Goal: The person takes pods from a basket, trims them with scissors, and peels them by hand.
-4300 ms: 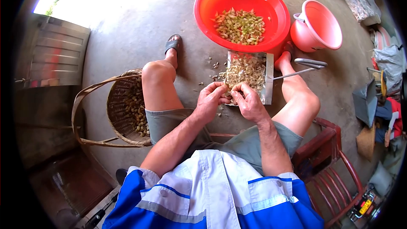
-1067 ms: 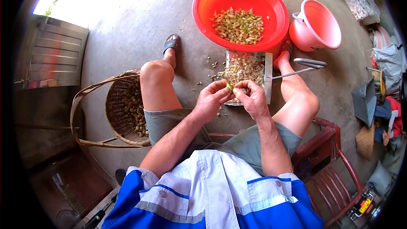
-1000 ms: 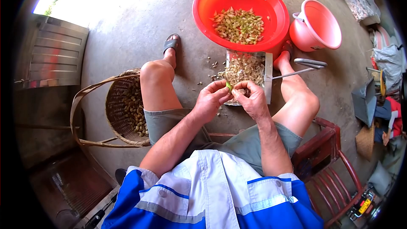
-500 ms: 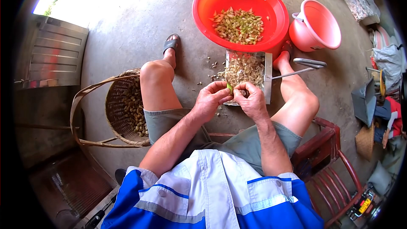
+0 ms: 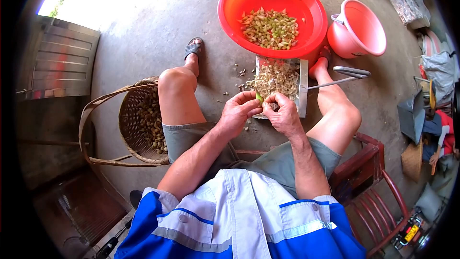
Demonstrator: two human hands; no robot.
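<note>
My left hand (image 5: pixel 239 111) pinches a small green clove-like piece (image 5: pixel 259 98) between thumb and fingers. My right hand (image 5: pixel 283 116) closes on the same piece from the other side, fingertips touching it. Under both hands, a metal dustpan (image 5: pixel 303 86) holds a heap of pale, dry peelings (image 5: pixel 279 77). Just beyond stands a wide red basin (image 5: pixel 230 28) with many small green, cream and pinkish pieces (image 5: pixel 270 29) in it. By my left knee, a woven basket (image 5: pixel 129 120) with a tall handle contains brownish pieces (image 5: pixel 152 127).
A pink bucket (image 5: pixel 338 38) stands right of the basin. The dustpan's handle (image 5: pixel 352 72) reaches over my right shin. A reddish wooden chair (image 5: pixel 378 196) is at my right side. Bags, a straw hat (image 5: pixel 413 160) and other items line the right wall. Loose scraps lie on the concrete floor (image 5: pixel 143 43).
My fingers have shifted only slightly around the green piece, with the right fingertips a little closer to it. Basin, dustpan and basket stay where they were.
</note>
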